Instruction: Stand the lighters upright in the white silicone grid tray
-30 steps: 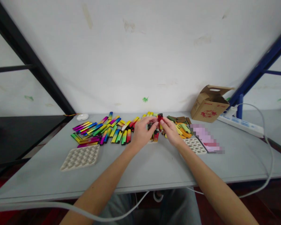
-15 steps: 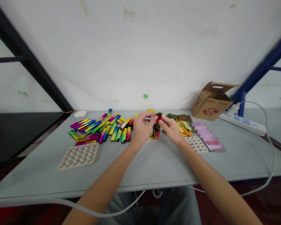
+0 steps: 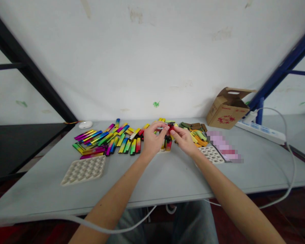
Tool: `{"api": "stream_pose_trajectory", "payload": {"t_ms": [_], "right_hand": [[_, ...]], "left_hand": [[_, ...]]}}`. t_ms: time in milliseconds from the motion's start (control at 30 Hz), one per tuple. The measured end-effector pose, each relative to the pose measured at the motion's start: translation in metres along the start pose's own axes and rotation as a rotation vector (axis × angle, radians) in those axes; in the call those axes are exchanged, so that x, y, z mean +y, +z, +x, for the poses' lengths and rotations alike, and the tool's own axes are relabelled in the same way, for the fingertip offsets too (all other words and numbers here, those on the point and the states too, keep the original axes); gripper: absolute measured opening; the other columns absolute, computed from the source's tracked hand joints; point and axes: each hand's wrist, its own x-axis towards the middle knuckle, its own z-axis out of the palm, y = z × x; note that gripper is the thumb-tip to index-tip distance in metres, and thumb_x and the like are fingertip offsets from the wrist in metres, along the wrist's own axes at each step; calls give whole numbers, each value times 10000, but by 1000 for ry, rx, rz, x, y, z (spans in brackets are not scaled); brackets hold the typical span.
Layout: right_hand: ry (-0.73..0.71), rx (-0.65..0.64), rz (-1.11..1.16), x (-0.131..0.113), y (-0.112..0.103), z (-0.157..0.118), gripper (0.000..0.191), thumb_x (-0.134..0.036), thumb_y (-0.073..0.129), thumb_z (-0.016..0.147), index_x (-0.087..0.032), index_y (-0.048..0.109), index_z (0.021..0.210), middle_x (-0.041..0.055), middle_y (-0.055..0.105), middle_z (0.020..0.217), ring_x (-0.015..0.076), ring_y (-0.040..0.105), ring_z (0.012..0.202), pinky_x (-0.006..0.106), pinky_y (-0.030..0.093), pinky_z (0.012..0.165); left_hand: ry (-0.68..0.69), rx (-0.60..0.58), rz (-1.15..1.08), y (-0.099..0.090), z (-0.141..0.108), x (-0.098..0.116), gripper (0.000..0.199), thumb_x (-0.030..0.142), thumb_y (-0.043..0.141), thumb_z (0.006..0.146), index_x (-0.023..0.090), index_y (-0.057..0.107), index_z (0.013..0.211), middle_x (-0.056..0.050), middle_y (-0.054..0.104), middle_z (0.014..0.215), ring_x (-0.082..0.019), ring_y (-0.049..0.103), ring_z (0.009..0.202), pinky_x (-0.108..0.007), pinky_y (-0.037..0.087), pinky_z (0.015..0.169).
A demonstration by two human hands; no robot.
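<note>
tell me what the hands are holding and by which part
The left hand and right hand appear to pinch a small glossy red-and-black piece by its sides, between their fingertips; the fingers hide the exact hold.

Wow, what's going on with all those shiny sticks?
A person is pinching a small red piece between the fingers of their left hand and right hand. Their hands are over a spread of shiny rainbow-coloured sticks on a grey table. A pale moulded tray lies nearby, and a cardboard box stands at the back.
</note>
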Motion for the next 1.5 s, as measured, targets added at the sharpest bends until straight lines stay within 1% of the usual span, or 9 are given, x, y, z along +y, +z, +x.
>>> {"api": "stream_pose_trajectory", "payload": {"t_ms": [233, 533, 833, 933, 1000, 1067, 1133, 1300, 1500], "right_hand": [[-53, 0, -62, 4, 1, -2, 269, -426, 587, 862, -188, 708, 829, 41, 674, 801, 190, 593, 788, 328, 464, 819], [-117, 40, -117, 8, 4, -2, 358, -500, 583, 852, -168, 714, 819, 49, 690, 806, 196, 592, 778, 344, 452, 799], [-139, 72, -121, 11, 6, -2, 282, -434, 610, 852, -190, 738, 913, 54, 717, 885, 209, 609, 842, 356, 448, 831], [-101, 98, -82, 11, 7, -2, 281, -441, 617, 845, -194, 733, 910, 40, 714, 874, 203, 611, 853, 348, 445, 846], [-51, 119, -14, 11, 6, 0, 294, -459, 612, 844, -196, 724, 910, 26, 699, 816, 184, 607, 806, 329, 455, 814], [4, 164, 96, 12, 3, 1, 306, -477, 617, 836, -199, 714, 919, 14, 681, 776, 159, 598, 755, 301, 463, 766], [51, 229, 233, 10, -1, 3, 311, -488, 640, 815, -202, 703, 922, 8, 675, 769, 138, 592, 722, 279, 467, 726], [145, 269, 508, -1, -6, 6, 321, -468, 719, 731, -190, 674, 887, -2, 647, 719, 118, 574, 627, 244, 445, 571], [195, 271, 547, -7, -9, 5, 326, -457, 740, 709, -182, 675, 872, -12, 630, 695, 93, 546, 555, 223, 418, 510]], "left_hand": [[23, 13, 31, 0, -2, 1, 127, 227, 604, 823, 170, 630, 713, -49, 669, 877, -169, 636, 873, -271, 506, 785], [45, 12, 73, 0, -2, -1, 149, 216, 589, 823, 173, 632, 687, -48, 654, 843, -174, 619, 840, -291, 497, 802], [34, 25, 81, 4, -4, 1, 156, 220, 615, 789, 185, 624, 636, -39, 655, 822, -180, 603, 833, -303, 467, 835], [-83, 66, -63, 6, -3, -1, 85, 255, 674, 736, 180, 657, 700, -45, 673, 824, -190, 618, 845, -309, 468, 841], [-228, 62, -282, 2, 0, 1, 160, 320, 674, 738, 173, 691, 799, -68, 704, 891, -212, 637, 912, -330, 469, 867], [-389, -15, -571, -6, 3, 6, 290, 389, 587, 789, 159, 711, 915, -107, 713, 1039, -244, 630, 1043, -362, 462, 915], [-508, -179, -808, -17, 5, 12, 404, 402, 466, 835, 128, 718, 992, -138, 673, 1191, -269, 569, 1189, -389, 432, 988], [-526, -368, -1042, -34, 5, 22, 489, 355, 364, 874, 94, 690, 1127, -134, 555, 1375, -275, 417, 1355, -414, 335, 1107], [-534, -391, -1068, -32, 3, 27, 432, 278, 375, 895, 91, 708, 1094, -118, 507, 1424, -281, 379, 1381, -413, 327, 1124]]}}
